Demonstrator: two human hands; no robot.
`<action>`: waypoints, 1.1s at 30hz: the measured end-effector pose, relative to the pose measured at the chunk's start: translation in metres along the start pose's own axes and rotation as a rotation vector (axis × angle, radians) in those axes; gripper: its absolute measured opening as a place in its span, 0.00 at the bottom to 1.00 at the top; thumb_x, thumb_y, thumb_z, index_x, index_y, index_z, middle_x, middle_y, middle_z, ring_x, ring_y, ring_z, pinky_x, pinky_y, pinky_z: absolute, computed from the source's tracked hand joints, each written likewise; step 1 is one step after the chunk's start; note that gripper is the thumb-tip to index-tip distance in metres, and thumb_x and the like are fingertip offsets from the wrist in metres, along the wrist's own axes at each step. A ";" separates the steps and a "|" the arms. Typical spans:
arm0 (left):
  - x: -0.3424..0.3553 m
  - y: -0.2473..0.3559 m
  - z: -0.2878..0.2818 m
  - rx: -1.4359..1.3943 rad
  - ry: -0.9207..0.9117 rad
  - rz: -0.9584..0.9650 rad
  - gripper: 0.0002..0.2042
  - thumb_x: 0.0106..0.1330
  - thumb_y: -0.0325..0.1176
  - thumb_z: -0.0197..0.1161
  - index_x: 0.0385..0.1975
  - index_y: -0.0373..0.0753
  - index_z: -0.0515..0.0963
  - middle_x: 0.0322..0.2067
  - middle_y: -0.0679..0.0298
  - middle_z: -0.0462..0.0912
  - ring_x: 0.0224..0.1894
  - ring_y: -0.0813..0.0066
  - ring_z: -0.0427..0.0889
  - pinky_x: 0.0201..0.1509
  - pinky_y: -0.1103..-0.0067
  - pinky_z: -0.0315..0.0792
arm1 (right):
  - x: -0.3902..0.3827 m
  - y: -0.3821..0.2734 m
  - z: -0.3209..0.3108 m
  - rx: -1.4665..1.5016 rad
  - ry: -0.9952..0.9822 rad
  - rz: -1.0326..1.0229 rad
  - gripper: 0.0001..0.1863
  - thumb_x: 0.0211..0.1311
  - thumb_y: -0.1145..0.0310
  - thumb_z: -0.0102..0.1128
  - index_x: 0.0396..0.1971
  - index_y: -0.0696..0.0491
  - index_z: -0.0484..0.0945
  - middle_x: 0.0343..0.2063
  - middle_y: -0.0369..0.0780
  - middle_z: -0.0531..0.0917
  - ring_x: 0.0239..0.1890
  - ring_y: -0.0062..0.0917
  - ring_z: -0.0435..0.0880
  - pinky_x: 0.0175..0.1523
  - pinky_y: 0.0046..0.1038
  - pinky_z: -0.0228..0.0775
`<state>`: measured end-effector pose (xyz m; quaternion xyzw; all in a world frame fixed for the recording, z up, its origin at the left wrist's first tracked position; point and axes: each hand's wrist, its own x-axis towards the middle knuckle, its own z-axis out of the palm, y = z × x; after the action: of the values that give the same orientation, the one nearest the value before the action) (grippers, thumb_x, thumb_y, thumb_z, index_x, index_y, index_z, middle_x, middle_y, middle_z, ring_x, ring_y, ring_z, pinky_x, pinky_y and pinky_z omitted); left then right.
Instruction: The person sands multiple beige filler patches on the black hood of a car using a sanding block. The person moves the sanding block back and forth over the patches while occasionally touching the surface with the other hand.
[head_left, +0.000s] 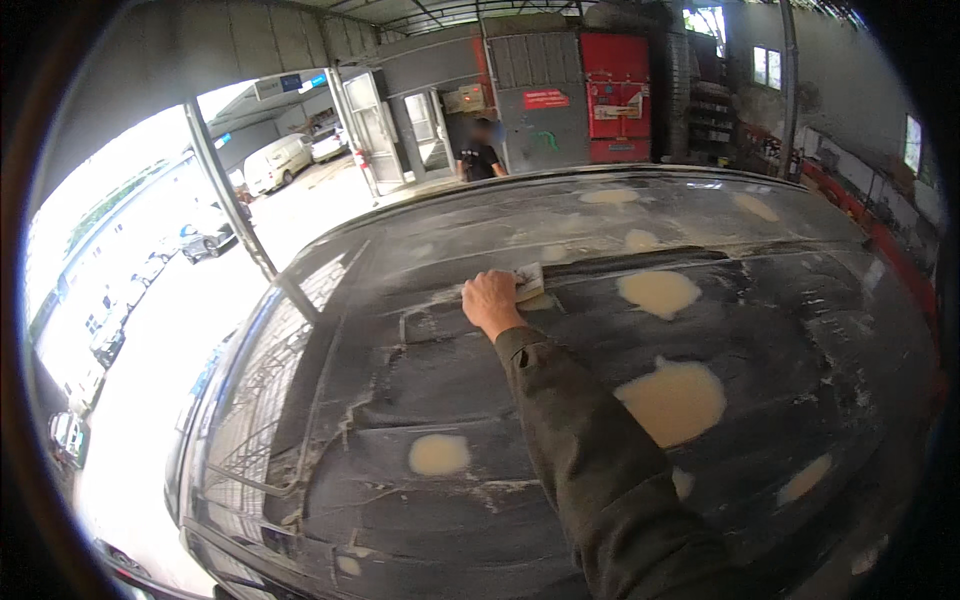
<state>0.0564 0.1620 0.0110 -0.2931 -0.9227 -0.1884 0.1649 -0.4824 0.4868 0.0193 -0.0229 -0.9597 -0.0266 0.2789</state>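
Observation:
My right hand [491, 302], in a dark olive sleeve, reaches far across a dark, dusty car roof [470, 390]. Its fingers are closed round a pale flat sanding block [530, 281], which lies against the roof. Just beside the block a small beige filler patch [540, 301] is partly covered. To the right are a larger filler patch [660, 293] and, nearer, another big one [680, 403]. A rounded patch [439, 455] sits at the near left. Dark wet-looking streaks and pale residue mark the surface. My left hand is out of view.
Beyond the roof's far edge stands a person in a dark shirt [480, 160]. A red cabinet [616, 98] is at the back. On the left, a grey post [228, 190] rises beside the car; outside, a white van [278, 164] and other cars are parked.

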 end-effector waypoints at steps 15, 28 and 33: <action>-0.010 -0.013 0.002 0.043 -0.013 -0.013 0.19 0.64 0.40 0.64 0.50 0.36 0.81 0.49 0.45 0.80 0.49 0.37 0.80 0.52 0.44 0.77 | -0.060 0.183 -0.008 0.508 -0.032 -0.169 0.22 0.79 0.48 0.57 0.62 0.42 0.86 0.64 0.40 0.85 0.64 0.40 0.84 0.67 0.42 0.77; -0.011 0.008 -0.009 0.084 -0.024 -0.005 0.15 0.65 0.37 0.64 0.46 0.34 0.81 0.49 0.46 0.83 0.47 0.38 0.81 0.54 0.46 0.78 | -0.086 0.167 -0.036 0.178 -0.080 -0.293 0.19 0.74 0.54 0.61 0.42 0.56 0.88 0.39 0.50 0.86 0.46 0.49 0.84 0.59 0.51 0.74; -0.017 -0.016 0.008 0.002 -0.024 -0.054 0.16 0.69 0.40 0.63 0.52 0.40 0.81 0.50 0.48 0.82 0.55 0.37 0.78 0.58 0.44 0.74 | -0.047 0.057 -0.014 0.519 -0.006 -0.104 0.22 0.78 0.53 0.56 0.48 0.58 0.87 0.53 0.49 0.87 0.59 0.43 0.84 0.66 0.47 0.75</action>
<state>0.0581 0.1455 -0.0067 -0.2701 -0.9325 -0.1883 0.1487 -0.4316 0.5418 0.0082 0.0985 -0.9352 0.2061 0.2707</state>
